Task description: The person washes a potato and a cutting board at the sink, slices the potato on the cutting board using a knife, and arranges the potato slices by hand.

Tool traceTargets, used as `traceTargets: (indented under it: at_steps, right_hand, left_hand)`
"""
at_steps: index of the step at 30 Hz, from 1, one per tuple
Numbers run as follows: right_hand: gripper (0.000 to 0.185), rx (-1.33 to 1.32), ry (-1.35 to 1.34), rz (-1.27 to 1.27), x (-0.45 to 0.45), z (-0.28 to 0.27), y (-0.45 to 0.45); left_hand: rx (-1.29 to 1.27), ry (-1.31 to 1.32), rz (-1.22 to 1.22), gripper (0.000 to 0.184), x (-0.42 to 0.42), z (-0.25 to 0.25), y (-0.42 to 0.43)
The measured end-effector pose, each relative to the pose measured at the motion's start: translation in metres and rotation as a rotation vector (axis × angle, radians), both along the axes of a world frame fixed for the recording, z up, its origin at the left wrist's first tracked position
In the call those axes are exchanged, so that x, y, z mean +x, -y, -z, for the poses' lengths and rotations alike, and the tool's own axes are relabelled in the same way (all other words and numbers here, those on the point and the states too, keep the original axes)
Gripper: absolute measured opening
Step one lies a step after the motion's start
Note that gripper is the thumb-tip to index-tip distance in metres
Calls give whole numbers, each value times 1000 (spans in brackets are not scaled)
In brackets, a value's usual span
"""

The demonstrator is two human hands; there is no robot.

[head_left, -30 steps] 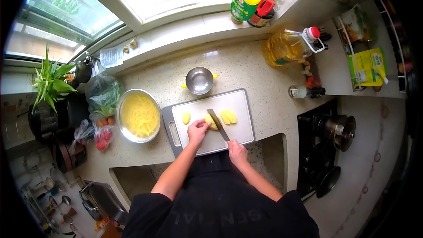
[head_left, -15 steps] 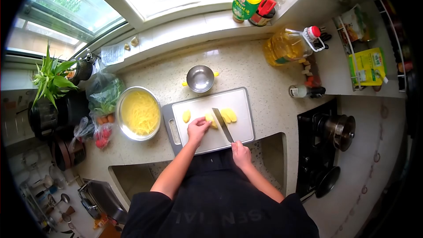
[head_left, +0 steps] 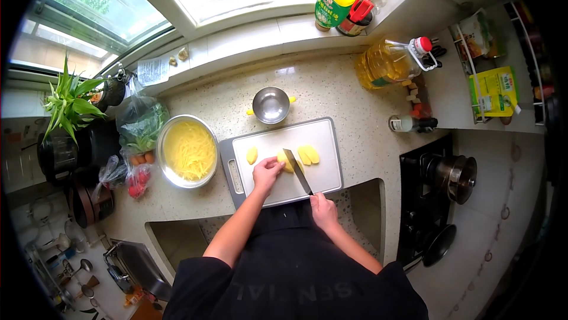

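My right hand [head_left: 323, 210] is closed round the handle of a kitchen knife [head_left: 299, 173], whose blade slants up and left across the cutting board [head_left: 319, 184]. With bent fingers, my left hand [head_left: 267, 174] presses a peeled potato piece [head_left: 288, 166] against the board, right beside the blade. The blade rests at this piece and hides part of it. Right of the knife lie potato slices [head_left: 309, 154], overlapping. A separate potato piece [head_left: 252, 155] lies at the board's left. Beyond the board stands a small steel bowl [head_left: 270, 105] with yellow handles.
A large bowl [head_left: 167, 169] of shredded potato in liquid stands left of the board. Bagged greens [head_left: 142, 121] and tomatoes [head_left: 139, 184] lie farther left. An oil jug [head_left: 384, 65] is at the back right. The stove with a pot [head_left: 454, 179] is to the right.
The knife blade has shifted slightly left, from beside the slices onto the potato piece, opening a gap to the slices. My left hand keeps hold of the piece. The camera view has shifted slightly.
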State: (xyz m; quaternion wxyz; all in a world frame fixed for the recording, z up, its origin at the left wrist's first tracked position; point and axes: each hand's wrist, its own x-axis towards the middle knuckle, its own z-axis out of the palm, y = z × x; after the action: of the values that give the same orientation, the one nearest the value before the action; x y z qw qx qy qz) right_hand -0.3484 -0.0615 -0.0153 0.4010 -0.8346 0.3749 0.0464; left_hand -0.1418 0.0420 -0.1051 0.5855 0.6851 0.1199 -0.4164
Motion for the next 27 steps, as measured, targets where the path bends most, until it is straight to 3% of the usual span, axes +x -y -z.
traceTargets:
  at_steps: [27]
  right_hand:
    - [37, -65, -147, -25, 23, 30, -6]
  left_hand:
    - [9, 11, -28, 36, -2, 7, 0]
